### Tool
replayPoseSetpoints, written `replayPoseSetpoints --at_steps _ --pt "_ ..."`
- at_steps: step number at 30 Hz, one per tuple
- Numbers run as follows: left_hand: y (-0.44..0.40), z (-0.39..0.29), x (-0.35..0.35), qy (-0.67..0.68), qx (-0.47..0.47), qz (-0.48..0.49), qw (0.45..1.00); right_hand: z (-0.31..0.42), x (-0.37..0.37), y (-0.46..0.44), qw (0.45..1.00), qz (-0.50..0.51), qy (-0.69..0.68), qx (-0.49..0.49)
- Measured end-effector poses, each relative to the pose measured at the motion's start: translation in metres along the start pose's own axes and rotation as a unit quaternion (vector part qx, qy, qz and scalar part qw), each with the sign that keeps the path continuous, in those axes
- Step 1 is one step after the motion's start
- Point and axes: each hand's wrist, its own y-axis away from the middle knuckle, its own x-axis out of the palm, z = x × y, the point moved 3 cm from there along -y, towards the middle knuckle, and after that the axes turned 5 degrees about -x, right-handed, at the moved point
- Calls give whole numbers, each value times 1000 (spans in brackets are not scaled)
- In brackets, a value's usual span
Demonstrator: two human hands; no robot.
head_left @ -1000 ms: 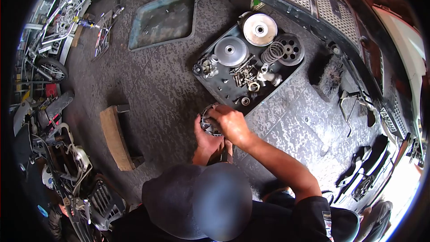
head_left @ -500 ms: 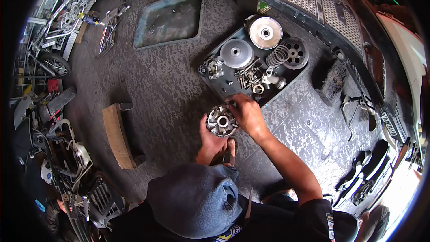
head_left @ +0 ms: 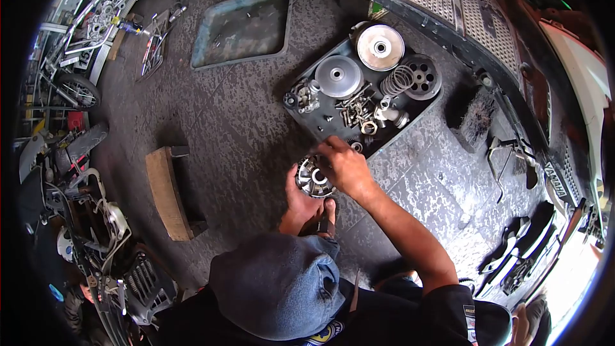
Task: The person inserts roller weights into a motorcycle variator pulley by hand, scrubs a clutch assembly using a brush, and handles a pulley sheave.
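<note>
My left hand (head_left: 303,207) is wrapped round the lower left rim of a scooter variator (head_left: 312,182), a round metal part with ribs and a central hole. My right hand (head_left: 346,165) is over the variator's upper right side, covering part of it. Its fingers are bent together at the upper rim, and what they pinch, if anything, is hidden. Just beyond the hands lies a dark tray (head_left: 401,129) of metal parts. In it are a shiny pulley disc (head_left: 338,77), a lighter round clutch bell (head_left: 380,47), a coil spring (head_left: 398,81) and several bolts (head_left: 359,109).
A blue-rimmed tray (head_left: 240,63) with a few small pieces lies at the upper left. A wooden block (head_left: 166,193) stands left of my hands. Motorcycle parts (head_left: 102,218) line the left edge, and a scooter footboard (head_left: 423,0) spans the upper right.
My right hand has shifted slightly left and down over the variator, covering more of its face. A small ring in the tray's near corner is now uncovered. My left hand keeps its hold.
</note>
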Motion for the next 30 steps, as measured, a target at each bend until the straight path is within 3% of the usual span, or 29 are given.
replayPoseSetpoints --at_steps 6,12,15,18,25,30 --pt "8 -4 -1 -51 -71 -1 996 -5 1 -5 986 106 109 -61" --pt "14 -4 5 -60 -121 70 988 -12 -4 1 986 67 91 -120" --pt "12 -4 8 -66 -135 63 987 -17 -8 -2 992 1 -31 -126" --pt "13 -5 12 -82 -134 19 987 -14 -13 -2 984 36 -35 -171" --pt "11 -6 18 -85 -177 74 978 -3 -11 -1 958 76 79 -267" --pt "10 -5 15 -44 -214 82 972 6 3 -5 954 108 115 -257"
